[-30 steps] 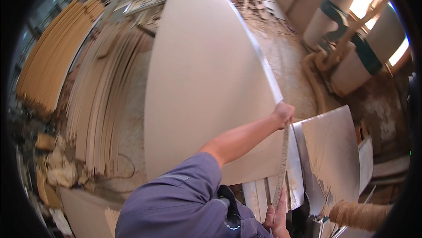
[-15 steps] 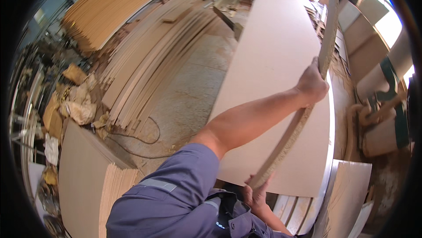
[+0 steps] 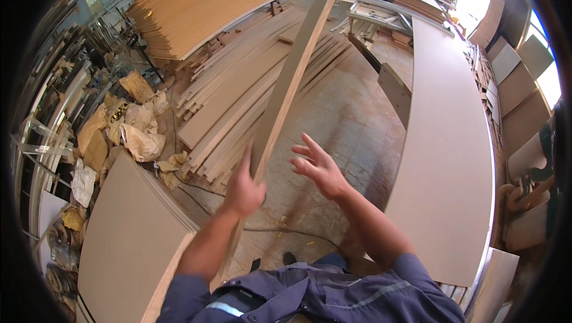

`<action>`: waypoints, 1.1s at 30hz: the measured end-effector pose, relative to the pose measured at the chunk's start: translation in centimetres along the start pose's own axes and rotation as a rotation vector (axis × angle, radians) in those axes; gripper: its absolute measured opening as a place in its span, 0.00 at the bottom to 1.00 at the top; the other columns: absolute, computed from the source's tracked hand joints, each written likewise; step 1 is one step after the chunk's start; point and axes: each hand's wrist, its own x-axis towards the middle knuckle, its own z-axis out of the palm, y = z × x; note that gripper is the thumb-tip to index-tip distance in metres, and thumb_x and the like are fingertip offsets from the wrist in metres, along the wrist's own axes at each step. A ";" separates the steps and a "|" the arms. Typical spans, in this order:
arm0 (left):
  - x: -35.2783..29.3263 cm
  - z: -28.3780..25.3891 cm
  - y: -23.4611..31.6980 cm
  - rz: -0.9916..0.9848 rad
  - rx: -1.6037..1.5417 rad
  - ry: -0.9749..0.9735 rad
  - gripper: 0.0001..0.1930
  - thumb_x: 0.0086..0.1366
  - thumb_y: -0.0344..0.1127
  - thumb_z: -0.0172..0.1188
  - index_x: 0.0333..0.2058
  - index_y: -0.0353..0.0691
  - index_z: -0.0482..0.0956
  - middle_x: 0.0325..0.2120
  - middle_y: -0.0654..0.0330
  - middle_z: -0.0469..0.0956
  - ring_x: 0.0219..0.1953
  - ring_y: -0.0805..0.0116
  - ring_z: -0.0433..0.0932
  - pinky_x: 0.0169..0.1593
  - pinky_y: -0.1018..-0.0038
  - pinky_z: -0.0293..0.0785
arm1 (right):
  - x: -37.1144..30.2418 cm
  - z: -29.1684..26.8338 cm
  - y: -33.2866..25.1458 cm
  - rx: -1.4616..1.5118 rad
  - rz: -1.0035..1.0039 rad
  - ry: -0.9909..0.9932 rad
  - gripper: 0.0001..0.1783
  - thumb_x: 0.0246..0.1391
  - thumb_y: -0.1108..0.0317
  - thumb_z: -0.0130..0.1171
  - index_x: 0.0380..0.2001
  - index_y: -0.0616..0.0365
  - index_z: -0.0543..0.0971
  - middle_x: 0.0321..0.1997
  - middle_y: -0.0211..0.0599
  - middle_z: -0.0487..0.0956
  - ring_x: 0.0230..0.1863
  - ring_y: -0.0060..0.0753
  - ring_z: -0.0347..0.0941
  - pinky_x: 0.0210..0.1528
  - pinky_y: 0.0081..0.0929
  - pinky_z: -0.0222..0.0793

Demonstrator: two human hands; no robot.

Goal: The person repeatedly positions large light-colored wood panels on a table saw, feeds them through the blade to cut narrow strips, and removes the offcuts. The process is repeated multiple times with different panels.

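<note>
My left hand (image 3: 243, 189) is closed around a long, narrow wooden board strip (image 3: 292, 78), which stands on edge and slants from beside my body up past the top of the view. My right hand (image 3: 319, 167) is off the strip, just to its right, fingers spread and holding nothing. Over to the right lies a wide pale panel (image 3: 444, 156) on a saw-like table; neither hand touches it. Below the strip, on the left, several long cut strips (image 3: 238, 108) lie piled on the floor.
A big stack of orange-brown boards (image 3: 202, 7) stands at the far left. Nearer is a stack of large panels (image 3: 131, 233), with crumpled paper and plastic (image 3: 140, 138) behind it. A cable (image 3: 286, 232) crosses the concrete floor by my feet. Machine parts (image 3: 530, 192) stand at the right edge.
The strip has swung from above the wide panel on the right to the left, over the floor. My right hand has let go of it, while my left hand still grips it. The view has turned left.
</note>
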 end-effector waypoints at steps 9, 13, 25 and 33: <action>-9.4 -4.7 -10.8 -0.493 0.237 -0.057 0.48 0.48 0.27 0.64 0.68 0.34 0.51 0.52 0.38 0.69 0.54 0.40 0.71 0.55 0.58 0.69 | 24.5 10.5 8.1 0.330 0.246 0.279 0.18 0.59 0.66 0.61 0.48 0.62 0.70 0.40 0.41 0.76 0.39 0.36 0.75 0.35 0.39 0.75; -8.8 -3.6 -17.7 -0.744 0.378 -0.133 0.51 0.47 0.34 0.69 0.69 0.40 0.50 0.47 0.39 0.72 0.48 0.38 0.74 0.48 0.55 0.73 | 30.7 10.3 17.1 0.350 0.457 0.281 0.12 0.58 0.72 0.57 0.45 0.63 0.72 0.34 0.41 0.77 0.31 0.37 0.76 0.30 0.41 0.75; 5.9 -2.9 -30.0 -1.134 0.449 -0.115 0.47 0.48 0.53 0.72 0.64 0.46 0.61 0.48 0.43 0.75 0.52 0.44 0.75 0.52 0.55 0.71 | 53.6 3.9 21.7 0.532 0.802 0.238 0.11 0.63 0.72 0.51 0.46 0.65 0.73 0.39 0.50 0.78 0.40 0.46 0.77 0.42 0.46 0.78; 24.3 -10.5 -29.1 -1.368 0.422 -0.135 0.46 0.50 0.57 0.71 0.64 0.44 0.64 0.56 0.45 0.72 0.57 0.46 0.73 0.56 0.57 0.71 | 76.0 -0.7 22.2 0.522 0.759 0.178 0.17 0.63 0.69 0.51 0.50 0.69 0.69 0.40 0.54 0.76 0.40 0.50 0.77 0.44 0.49 0.77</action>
